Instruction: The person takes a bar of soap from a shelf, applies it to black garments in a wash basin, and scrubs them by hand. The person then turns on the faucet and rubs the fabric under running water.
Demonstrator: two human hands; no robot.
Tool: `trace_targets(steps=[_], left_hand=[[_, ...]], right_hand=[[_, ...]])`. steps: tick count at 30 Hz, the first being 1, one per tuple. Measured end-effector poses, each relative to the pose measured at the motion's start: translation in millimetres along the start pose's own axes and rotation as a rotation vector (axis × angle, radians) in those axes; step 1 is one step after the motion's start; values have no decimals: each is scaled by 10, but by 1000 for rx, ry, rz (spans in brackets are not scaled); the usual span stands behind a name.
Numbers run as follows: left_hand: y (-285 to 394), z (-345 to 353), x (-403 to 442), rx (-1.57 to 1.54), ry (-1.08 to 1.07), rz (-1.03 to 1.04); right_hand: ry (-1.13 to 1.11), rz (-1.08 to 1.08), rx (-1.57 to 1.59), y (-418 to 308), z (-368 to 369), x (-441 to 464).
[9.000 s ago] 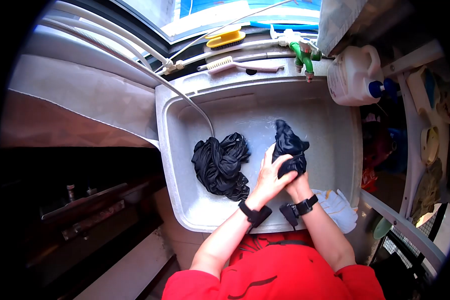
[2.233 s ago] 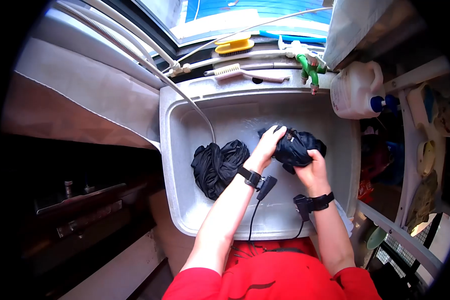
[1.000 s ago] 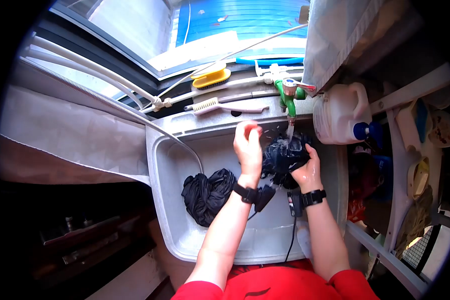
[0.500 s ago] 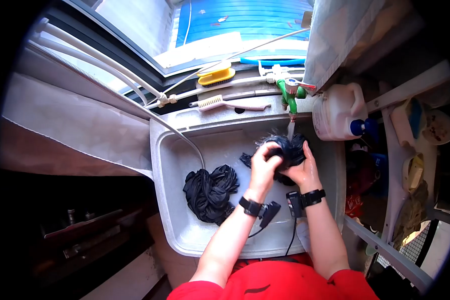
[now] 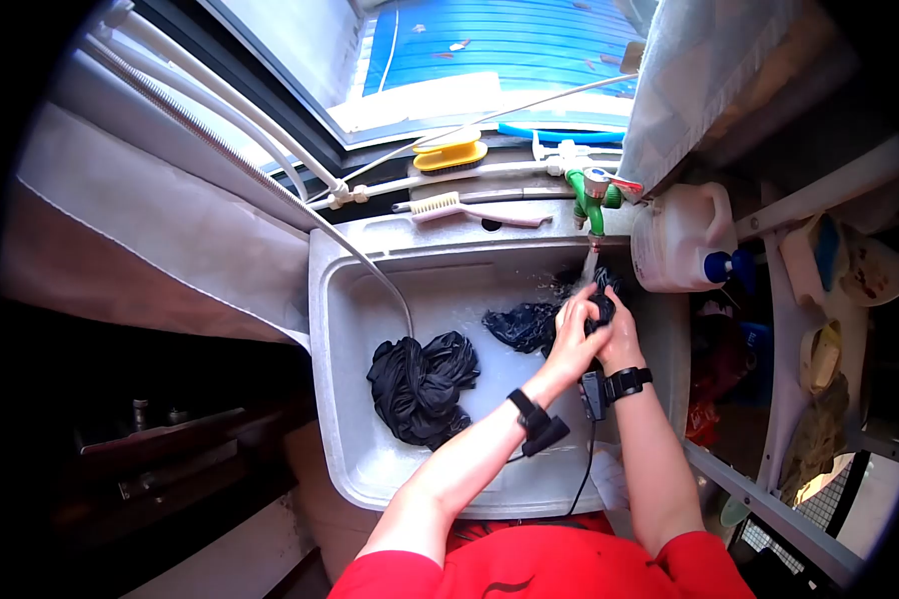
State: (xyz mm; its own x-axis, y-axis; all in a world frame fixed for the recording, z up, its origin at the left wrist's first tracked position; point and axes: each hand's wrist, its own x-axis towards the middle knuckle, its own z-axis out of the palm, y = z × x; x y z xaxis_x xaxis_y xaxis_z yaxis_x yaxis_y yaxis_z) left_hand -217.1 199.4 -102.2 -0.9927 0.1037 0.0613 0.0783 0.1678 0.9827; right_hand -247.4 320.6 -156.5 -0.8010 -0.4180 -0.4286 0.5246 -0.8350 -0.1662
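Under the running green tap [image 5: 591, 205], my left hand [image 5: 576, 327] and my right hand [image 5: 621, 334] are close together, both closed on a wet black cloth [image 5: 522, 327]. Part of the cloth is bunched between my fingers, and another part hangs to the left onto the bottom of the sink [image 5: 355, 479]. Its exact kind of garment cannot be made out. Water runs from the tap onto the cloth by my fingertips. A second bundle of black fabric [image 5: 420, 387] lies crumpled on the left side of the sink, apart from my hands.
A long-handled brush [image 5: 440, 208] lies on the sink's back ledge, with a yellow scrubbing brush [image 5: 449, 152] behind it. A white jug [image 5: 681, 235] with a blue cap stands at the right. A grey hose [image 5: 380, 275] runs into the sink from the left.
My hands have drawn together and moved slightly right. The cloth, earlier lifted between them, is now squeezed, with a part spread to the left in the sink.
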Motion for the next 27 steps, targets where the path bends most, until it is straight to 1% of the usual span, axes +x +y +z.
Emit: trace_targets(steps=[1, 2, 3, 4, 5, 7, 8, 9, 10, 11, 13, 14, 15, 17, 18, 19, 20, 21, 23, 24, 25, 26, 27], left_hand=[[-190, 37, 100, 28, 88, -17], [-148, -78, 259, -14, 152, -103], [-113, -210, 429, -58, 213, -189], [-367, -254, 561, 27, 333, -235], [-333, -300, 566, -140, 315, -278], [-144, -176, 417, -37, 260, -125], [-11, -76, 266, -59, 179, -146], [-178, 73, 149, 124, 175, 104], [-188, 97, 146, 161, 184, 145], [-159, 91, 155, 194, 194, 185], [-171, -152, 382, -20, 232, -77], [-343, -265, 514, -139, 254, -214], [-238, -404, 547, -82, 280, -315], [-222, -510, 495, -4, 362, -297], [-200, -578, 461, -65, 393, -285], [-171, -619, 398, -124, 420, -275], [-136, -642, 362, -377, 388, -358], [-84, -609, 286, -724, 353, -433], [300, -633, 107, -916, 244, -427], [476, -650, 14, -960, 206, -417], [621, -681, -59, -1001, 168, -406], [712, -718, -128, -851, 137, -374], [669, -767, -192, -585, 129, -261]], right_hand=[[113, -74, -31, 74, 111, -8], [319, -175, -23, 230, 360, -50], [259, -104, -17, 303, 410, -85], [251, -103, -18, 376, 574, -164], [243, -100, -20, 408, 711, -224], [244, -87, 46, 282, 624, -130], [-118, -36, 34, 111, 175, 48], [-477, 16, 20, 0, -205, 207], [-619, 78, -57, -19, -5, 155], [-617, 83, -57, 52, 66, 113], [227, -96, -9, 259, 243, 5], [267, -89, -46, 332, 553, -171], [253, -89, -48, 341, 579, -222], [224, -108, -180, 306, 514, -257], [222, -112, -176, 303, 497, -250], [295, -60, -188, 319, 506, -257], [365, -8, -202, 332, 520, -255], [361, -9, -197, 369, 535, -241], [257, 24, 19, 464, 620, -242], [334, 12, -22, 483, 493, -181], [339, 1, -63, 482, 484, -197], [371, -9, -22, 476, 305, -90], [405, -15, 19, 480, 125, 19]])
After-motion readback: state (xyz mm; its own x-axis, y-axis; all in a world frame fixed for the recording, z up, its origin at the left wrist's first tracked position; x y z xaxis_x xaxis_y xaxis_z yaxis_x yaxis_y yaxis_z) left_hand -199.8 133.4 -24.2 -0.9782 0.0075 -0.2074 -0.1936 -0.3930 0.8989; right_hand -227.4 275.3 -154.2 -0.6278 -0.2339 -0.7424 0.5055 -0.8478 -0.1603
